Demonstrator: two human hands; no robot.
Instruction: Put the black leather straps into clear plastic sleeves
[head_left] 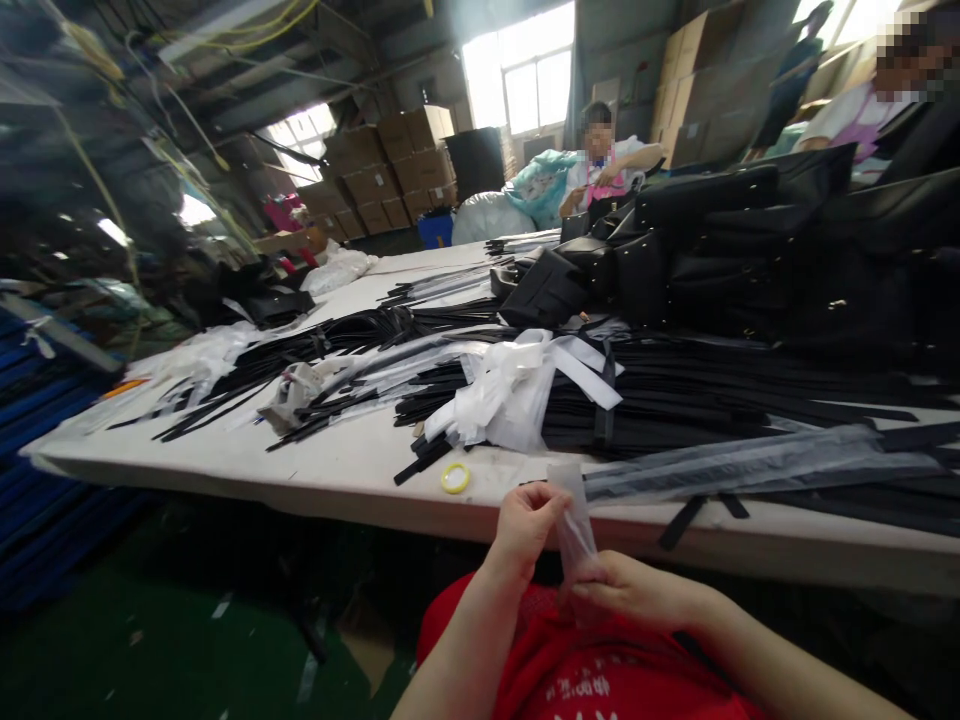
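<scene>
Plastic strip (576,522), milky and narrow, stretches between a worker's hands at the edge of a table (352,478): the left hand (528,518), raised, pinches it near the top, while the right hand (616,584), lower, before a red shirt (600,668), clasps its lower part, both forearms angled inward

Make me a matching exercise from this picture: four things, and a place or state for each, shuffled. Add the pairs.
1. Translucent plastic strip
2. Yellow ring
3. Cardboard boxes
4. Red shirt

A. stacked in the background
B. worn by the person
C. held by the left hand and right hand
D. on the table, near its front edge

Pairs: 1-C, 2-D, 3-A, 4-B
</scene>
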